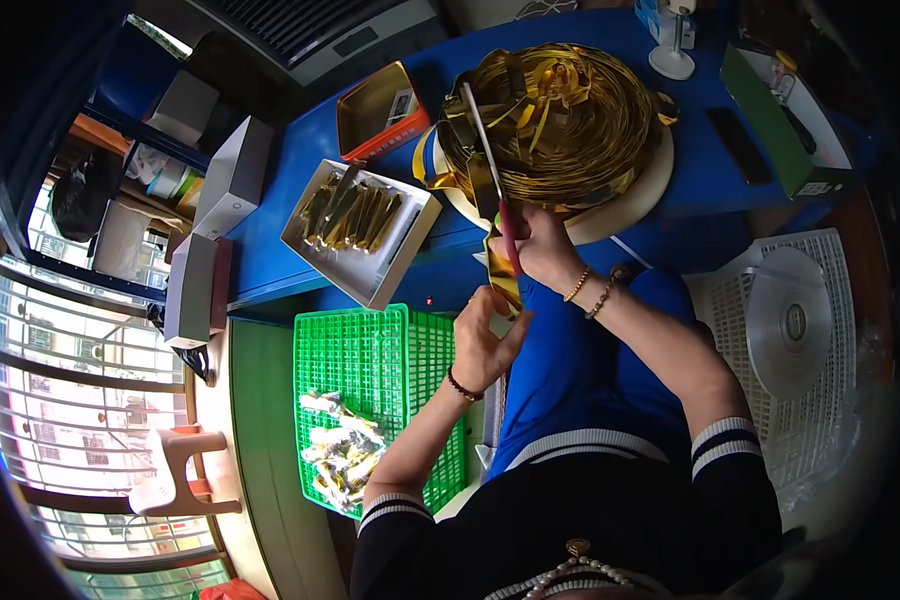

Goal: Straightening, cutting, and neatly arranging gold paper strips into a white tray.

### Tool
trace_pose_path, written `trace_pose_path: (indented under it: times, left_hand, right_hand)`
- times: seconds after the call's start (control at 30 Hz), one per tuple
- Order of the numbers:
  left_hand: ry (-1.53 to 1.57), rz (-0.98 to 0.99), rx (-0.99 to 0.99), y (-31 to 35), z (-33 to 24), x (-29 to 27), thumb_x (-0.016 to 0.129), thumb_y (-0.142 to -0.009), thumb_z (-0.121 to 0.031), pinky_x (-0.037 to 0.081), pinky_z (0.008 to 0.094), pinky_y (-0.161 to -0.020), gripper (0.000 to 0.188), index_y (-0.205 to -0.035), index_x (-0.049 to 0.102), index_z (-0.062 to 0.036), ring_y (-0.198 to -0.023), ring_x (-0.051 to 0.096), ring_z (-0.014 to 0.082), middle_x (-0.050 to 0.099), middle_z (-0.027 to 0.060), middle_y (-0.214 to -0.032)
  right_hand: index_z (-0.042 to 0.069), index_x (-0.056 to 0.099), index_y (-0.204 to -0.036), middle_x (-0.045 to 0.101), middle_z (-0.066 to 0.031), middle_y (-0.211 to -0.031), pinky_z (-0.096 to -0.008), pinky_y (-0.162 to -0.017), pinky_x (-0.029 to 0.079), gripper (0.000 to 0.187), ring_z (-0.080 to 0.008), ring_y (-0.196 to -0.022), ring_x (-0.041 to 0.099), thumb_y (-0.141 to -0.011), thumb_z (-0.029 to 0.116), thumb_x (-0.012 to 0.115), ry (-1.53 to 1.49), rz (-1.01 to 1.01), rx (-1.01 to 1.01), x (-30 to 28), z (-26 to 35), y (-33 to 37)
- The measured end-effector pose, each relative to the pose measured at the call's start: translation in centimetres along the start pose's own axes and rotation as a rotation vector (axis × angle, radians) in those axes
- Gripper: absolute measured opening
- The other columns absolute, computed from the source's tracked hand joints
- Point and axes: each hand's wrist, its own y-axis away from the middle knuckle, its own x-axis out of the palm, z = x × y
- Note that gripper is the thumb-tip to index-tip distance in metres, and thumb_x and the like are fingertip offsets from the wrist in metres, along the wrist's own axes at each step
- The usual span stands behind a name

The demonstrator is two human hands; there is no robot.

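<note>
My right hand grips a pair of scissors by its red handle, the long blades pointing away over the left edge of a big coil of gold strip. The coil lies on a round pale disc at the table's front edge. Just below, my left hand pinches a shiny gold strip between thumb and fingers. Whether the blades touch the strip I cannot tell. To the left, a white box holds several short gold pieces.
On the blue table stand an orange-red box, a green-and-white box and a white stand. Below left, a green basket holds wrapped pieces. A white crate with a clear disc sits at right.
</note>
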Motion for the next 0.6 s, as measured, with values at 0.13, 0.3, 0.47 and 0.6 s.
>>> trace_pose_path:
  times: [0.13, 0.3, 0.47, 0.6]
  left_hand:
    - [0.889, -0.031, -0.153, -3.2, -0.7, -2.5, 0.058, -0.090, -0.037, 0.044, 0.0309, -0.088, 0.042, -0.112, 0.050, -0.0028, -0.095, 0.058, 0.0191, 0.060, 0.0100, -0.101]
    - [1.182, 0.024, -0.360, -10.5, -0.1, -3.0, 0.037, -0.095, -0.052, 0.047, 0.0352, -0.087, 0.061, -0.110, 0.055, 0.0038, -0.095, 0.061, 0.0241, 0.063, 0.0144, -0.099]
    - [1.643, 0.349, -0.509, -16.2, 1.0, -2.3, 0.035, -0.098, -0.042, 0.048, 0.0407, -0.087, 0.049, -0.107, 0.049, 0.0035, -0.095, 0.061, 0.0325, 0.061, 0.0187, -0.103]
    - [1.467, 0.147, -0.642, -18.4, 0.7, -2.2, 0.033, -0.100, -0.027, 0.049, 0.0416, -0.084, 0.033, -0.106, 0.047, 0.0016, -0.093, 0.060, 0.0315, 0.059, 0.0175, -0.101]
  right_hand:
    - [0.003, 0.055, -0.085, 0.055, 0.0044, -0.072, -0.0210, -0.058, 0.042, 0.022, -0.0032, -0.065, 0.048, -0.074, 0.007, 0.073, -0.055, -0.047, -0.055, -1.0, 2.1, 2.1]
    - [0.006, 0.051, -0.081, 0.048, 0.0054, -0.070, -0.0195, -0.054, 0.038, 0.021, -0.0020, -0.060, 0.043, -0.076, 0.005, 0.071, -0.060, 0.022, -0.140, -2.0, 3.0, 4.1]
    - [0.006, 0.049, -0.076, 0.047, 0.0031, -0.065, -0.0212, -0.052, 0.036, 0.020, -0.0049, -0.056, 0.042, -0.074, 0.004, 0.069, -0.067, 0.032, -0.144, -2.3, 5.1, 6.9]
    - [0.005, 0.051, -0.082, 0.051, 0.0031, -0.066, -0.0196, -0.055, 0.041, 0.021, -0.0042, -0.059, 0.048, -0.074, 0.005, 0.070, 0.014, 0.131, -0.120, -2.9, 3.6, 8.8]
